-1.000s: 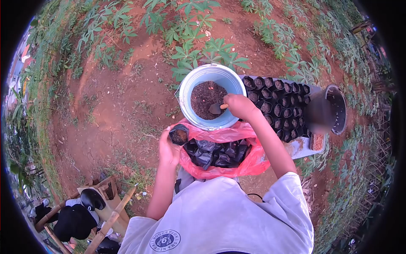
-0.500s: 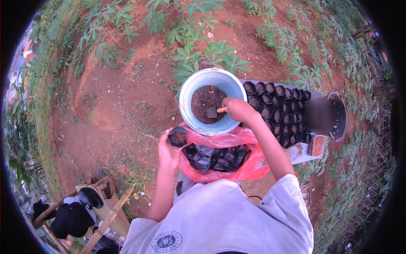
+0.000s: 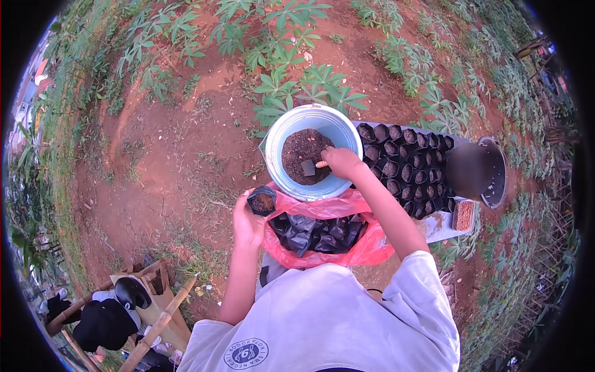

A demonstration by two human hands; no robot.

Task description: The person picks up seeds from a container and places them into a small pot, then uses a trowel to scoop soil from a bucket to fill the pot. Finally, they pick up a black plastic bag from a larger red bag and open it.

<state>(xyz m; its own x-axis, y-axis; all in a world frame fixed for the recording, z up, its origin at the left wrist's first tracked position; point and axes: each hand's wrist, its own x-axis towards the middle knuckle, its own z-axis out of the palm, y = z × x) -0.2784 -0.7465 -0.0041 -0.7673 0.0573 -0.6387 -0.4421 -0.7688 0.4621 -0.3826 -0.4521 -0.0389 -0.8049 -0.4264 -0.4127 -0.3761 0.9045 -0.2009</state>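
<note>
My right hand is closed round the wooden handle of a small trowel, whose dark blade rests on the soil inside a light blue bucket. My left hand grips a black plastic planting bag, mouth upward, with some brown soil visible in it. The bag is just outside the bucket's lower left rim. Between my forearms lies an open red plastic bag holding several folded black planting bags.
Rows of soil-filled black bags stand on a grey board at right. A clear box of reddish grains and a dark bucket sit at its far end. Cassava-like plants grow ahead; bamboo poles are lower left.
My right hand and the trowel have shifted slightly left and down within the bucket. My left hand keeps the planting bag in nearly the same place.
</note>
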